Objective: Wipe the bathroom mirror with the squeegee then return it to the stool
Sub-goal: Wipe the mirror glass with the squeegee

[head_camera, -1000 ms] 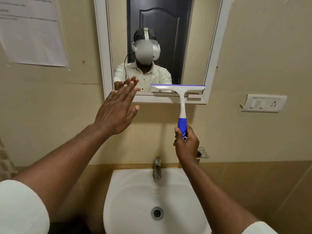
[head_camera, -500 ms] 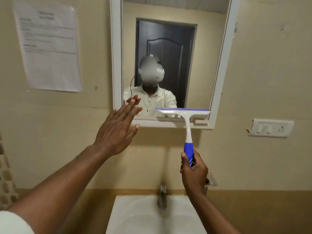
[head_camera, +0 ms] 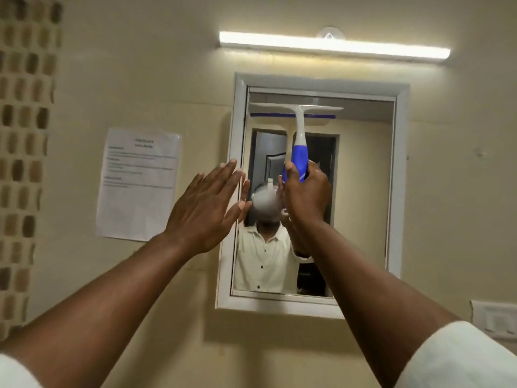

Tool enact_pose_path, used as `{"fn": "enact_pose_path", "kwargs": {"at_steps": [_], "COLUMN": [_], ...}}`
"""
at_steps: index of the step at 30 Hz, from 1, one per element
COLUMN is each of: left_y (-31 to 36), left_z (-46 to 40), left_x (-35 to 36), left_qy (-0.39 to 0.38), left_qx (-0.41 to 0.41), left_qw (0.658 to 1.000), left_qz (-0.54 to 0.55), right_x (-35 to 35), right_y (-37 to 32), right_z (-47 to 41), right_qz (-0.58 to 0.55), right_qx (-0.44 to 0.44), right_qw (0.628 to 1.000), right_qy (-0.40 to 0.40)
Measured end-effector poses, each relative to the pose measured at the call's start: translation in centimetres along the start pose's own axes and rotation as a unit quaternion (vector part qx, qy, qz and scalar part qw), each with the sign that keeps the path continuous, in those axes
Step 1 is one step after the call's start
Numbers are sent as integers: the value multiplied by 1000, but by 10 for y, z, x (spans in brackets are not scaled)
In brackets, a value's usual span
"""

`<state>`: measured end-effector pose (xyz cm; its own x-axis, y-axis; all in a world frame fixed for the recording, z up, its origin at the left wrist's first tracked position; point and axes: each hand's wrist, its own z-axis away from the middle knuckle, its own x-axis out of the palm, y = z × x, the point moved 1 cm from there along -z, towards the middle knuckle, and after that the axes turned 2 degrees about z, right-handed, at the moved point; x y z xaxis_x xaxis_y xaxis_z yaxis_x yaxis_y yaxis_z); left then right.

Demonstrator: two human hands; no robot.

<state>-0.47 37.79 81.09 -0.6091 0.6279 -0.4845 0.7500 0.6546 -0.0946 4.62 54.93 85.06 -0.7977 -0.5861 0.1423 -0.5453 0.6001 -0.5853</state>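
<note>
Wiping step in hand. Right hand (head_camera: pixel 306 196) fisted round blue squeegee (head_camera: pixel 297 119) handle; blade at mirror (head_camera: pixel 363 191) top, 12 o'clock. Left hand (head_camera: pixel 202 211) flat, fingers spread, at frame's 9 o'clock edge. Next: steady downward pull, even pressure. Stool unseen.

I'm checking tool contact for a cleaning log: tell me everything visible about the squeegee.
The squeegee looks like white plastic, T-shaped, with a wide head across the top and a thin blue strip along its edge. A white neck runs down to a blue grip, which the right hand wraps from below. It stands roughly upright, head level, held near the top of the mirror, toward the left side of the glass. Its reflection shows just behind it, so the blade looks to be at the glass; actual contact cannot be confirmed.
</note>
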Motion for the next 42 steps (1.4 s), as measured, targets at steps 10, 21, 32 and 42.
{"fn": "enact_pose_path", "kwargs": {"at_steps": [10, 21, 32, 42], "left_y": [-13, -15, -9, 2], "left_z": [5, 10, 27, 55], "left_x": [3, 20, 31, 34], "left_qy": [-5, -7, -32, -62], "left_qx": [-3, -5, -16, -26], "left_qw": [1000, 1000, 999, 998], "left_qz": [-17, -14, 13, 22], "right_x": [18, 24, 20, 3], "right_y": [-4, -9, 23, 50], "right_z": [-16, -25, 14, 57], "right_qz": [3, 6, 27, 53], "right_qx": [17, 4, 27, 56], "right_qw": [999, 1000, 999, 997], "right_qy": [30, 18, 18, -12]}}
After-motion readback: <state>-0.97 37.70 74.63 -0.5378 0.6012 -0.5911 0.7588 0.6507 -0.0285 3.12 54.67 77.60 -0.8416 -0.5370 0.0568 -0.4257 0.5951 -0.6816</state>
